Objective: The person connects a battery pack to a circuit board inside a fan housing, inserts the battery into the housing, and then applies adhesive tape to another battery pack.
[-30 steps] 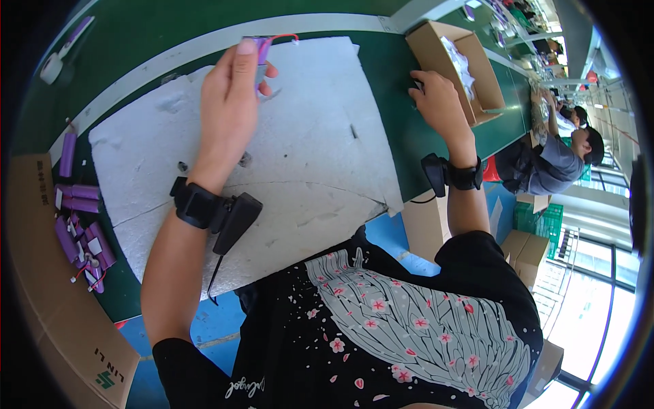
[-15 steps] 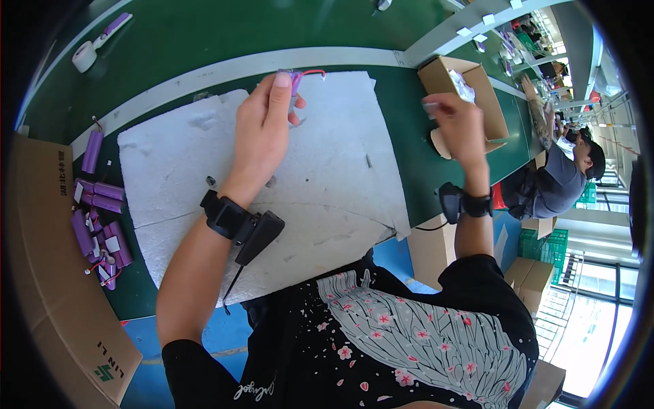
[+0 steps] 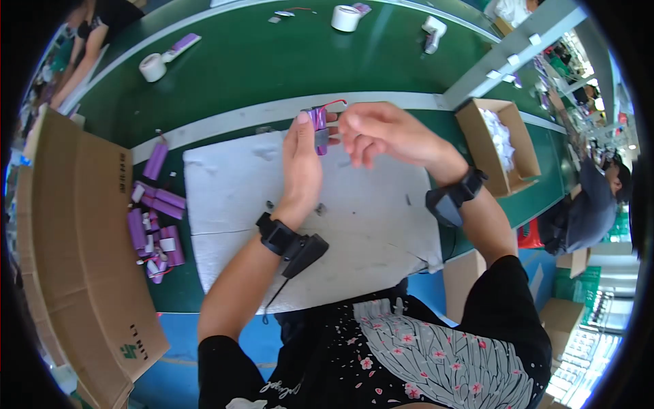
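My left hand (image 3: 304,153) grips a purple battery pack (image 3: 320,126) above the far part of a white foam mat (image 3: 238,174). A thin red wire (image 3: 335,102) curves from the pack's top toward the right. Just right of the pack is my right hand (image 3: 392,133), its fingers loosely bent and apart, with nothing visible in them. Its fingertips are near the wire's end; I cannot tell whether they touch. Several more purple battery packs (image 3: 163,199) lie in a loose pile left of the mat.
A tall cardboard box (image 3: 82,225) stands at the left. At the right, an open cardboard box (image 3: 521,146) holds crumpled white paper (image 3: 499,136). White tape rolls (image 3: 345,18) lie across the green table (image 3: 259,61), beyond a pale rail (image 3: 381,101). Other people sit farther off.
My right hand has swung left from beside the open box to the battery pack, its pinch loosened. My left hand still grips the pack. The whole view has shifted, showing more far table.
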Demonstrator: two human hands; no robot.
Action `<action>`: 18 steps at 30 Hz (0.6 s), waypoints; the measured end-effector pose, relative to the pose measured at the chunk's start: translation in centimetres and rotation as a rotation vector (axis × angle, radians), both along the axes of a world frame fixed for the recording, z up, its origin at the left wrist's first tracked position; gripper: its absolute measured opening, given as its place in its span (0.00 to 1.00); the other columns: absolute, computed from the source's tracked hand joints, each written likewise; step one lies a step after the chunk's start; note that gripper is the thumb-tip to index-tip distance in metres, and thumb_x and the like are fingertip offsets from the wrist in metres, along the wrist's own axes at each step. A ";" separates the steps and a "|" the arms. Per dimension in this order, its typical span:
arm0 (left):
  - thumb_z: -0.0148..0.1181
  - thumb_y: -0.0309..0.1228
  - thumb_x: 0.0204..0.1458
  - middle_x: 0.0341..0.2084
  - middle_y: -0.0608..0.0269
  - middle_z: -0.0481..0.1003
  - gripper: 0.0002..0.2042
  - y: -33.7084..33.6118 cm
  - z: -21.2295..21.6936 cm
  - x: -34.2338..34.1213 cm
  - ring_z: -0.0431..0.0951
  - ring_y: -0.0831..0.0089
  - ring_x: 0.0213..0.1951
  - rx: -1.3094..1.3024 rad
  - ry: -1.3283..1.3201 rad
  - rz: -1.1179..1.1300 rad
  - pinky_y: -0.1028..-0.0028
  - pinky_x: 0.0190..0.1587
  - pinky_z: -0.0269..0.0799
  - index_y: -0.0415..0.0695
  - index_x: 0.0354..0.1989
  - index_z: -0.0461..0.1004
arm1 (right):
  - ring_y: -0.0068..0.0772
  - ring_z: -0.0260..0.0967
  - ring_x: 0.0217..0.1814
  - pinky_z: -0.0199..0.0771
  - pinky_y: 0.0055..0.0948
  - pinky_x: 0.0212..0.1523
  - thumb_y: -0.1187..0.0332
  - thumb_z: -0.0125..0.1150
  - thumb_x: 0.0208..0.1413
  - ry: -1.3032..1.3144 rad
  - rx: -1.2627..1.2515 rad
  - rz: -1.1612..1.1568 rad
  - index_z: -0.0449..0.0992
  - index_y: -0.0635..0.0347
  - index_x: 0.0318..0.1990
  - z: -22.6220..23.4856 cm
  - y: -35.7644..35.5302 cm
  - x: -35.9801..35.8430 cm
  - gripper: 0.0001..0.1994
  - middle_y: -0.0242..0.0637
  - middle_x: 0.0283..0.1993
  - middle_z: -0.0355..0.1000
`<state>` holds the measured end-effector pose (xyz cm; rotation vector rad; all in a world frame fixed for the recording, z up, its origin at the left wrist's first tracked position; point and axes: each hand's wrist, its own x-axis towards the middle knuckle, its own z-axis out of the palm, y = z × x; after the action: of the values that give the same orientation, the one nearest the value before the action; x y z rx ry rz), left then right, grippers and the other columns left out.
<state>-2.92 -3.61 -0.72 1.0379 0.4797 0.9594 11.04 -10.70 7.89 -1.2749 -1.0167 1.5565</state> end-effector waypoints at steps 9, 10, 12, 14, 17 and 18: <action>0.41 0.44 0.61 0.28 0.62 0.69 0.19 1.2 1.3 -0.4 0.69 0.78 0.23 -0.015 0.132 0.018 0.79 0.21 0.66 0.38 0.44 0.65 | 0.16 0.60 0.17 0.57 0.17 0.17 0.64 0.52 0.60 0.068 0.343 -0.284 0.64 0.57 0.35 -7.1 3.4 -3.1 0.08 0.27 0.21 0.63; 0.41 0.43 0.61 0.29 0.62 0.69 0.19 0.9 1.9 -0.6 0.69 0.78 0.23 -0.009 0.138 0.007 0.79 0.22 0.66 0.38 0.44 0.65 | 0.15 0.59 0.18 0.56 0.16 0.17 0.65 0.53 0.59 0.099 0.342 -0.299 0.64 0.57 0.34 -6.5 3.0 -3.0 0.08 0.27 0.20 0.64; 0.41 0.42 0.62 0.29 0.63 0.69 0.18 0.5 2.8 -0.4 0.69 0.79 0.25 0.009 0.134 -0.034 0.80 0.24 0.67 0.38 0.44 0.65 | 0.14 0.59 0.18 0.55 0.16 0.17 0.67 0.55 0.58 0.135 0.346 -0.331 0.64 0.57 0.33 -6.7 2.8 -3.0 0.08 0.26 0.20 0.64; 0.40 0.43 0.62 0.30 0.63 0.69 0.18 0.7 1.8 -0.1 0.69 0.79 0.26 0.048 0.144 -0.010 0.80 0.25 0.67 0.38 0.44 0.65 | 0.13 0.55 0.16 0.51 0.16 0.15 0.68 0.53 0.59 0.110 0.363 -0.313 0.61 0.56 0.34 -7.0 3.1 -3.4 0.07 0.25 0.20 0.62; 0.38 0.43 0.63 0.30 0.63 0.69 0.19 1.0 0.7 0.1 0.69 0.80 0.28 0.122 0.151 0.058 0.80 0.27 0.67 0.38 0.44 0.65 | 0.13 0.53 0.15 0.49 0.16 0.15 0.70 0.52 0.59 0.070 0.380 -0.311 0.60 0.55 0.35 -7.0 3.0 -2.9 0.07 0.25 0.20 0.61; 0.36 0.44 0.63 0.31 0.63 0.69 0.20 1.0 0.7 0.0 0.69 0.80 0.28 0.116 0.149 0.050 0.80 0.27 0.67 0.38 0.44 0.65 | 0.12 0.53 0.15 0.49 0.15 0.15 0.71 0.53 0.59 0.044 0.383 -0.305 0.60 0.55 0.35 -7.0 3.0 -2.8 0.07 0.25 0.20 0.61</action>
<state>-2.87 -2.66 -0.01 1.2129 0.5806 0.9668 8.21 -7.71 0.92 -1.0636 -0.9831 1.0920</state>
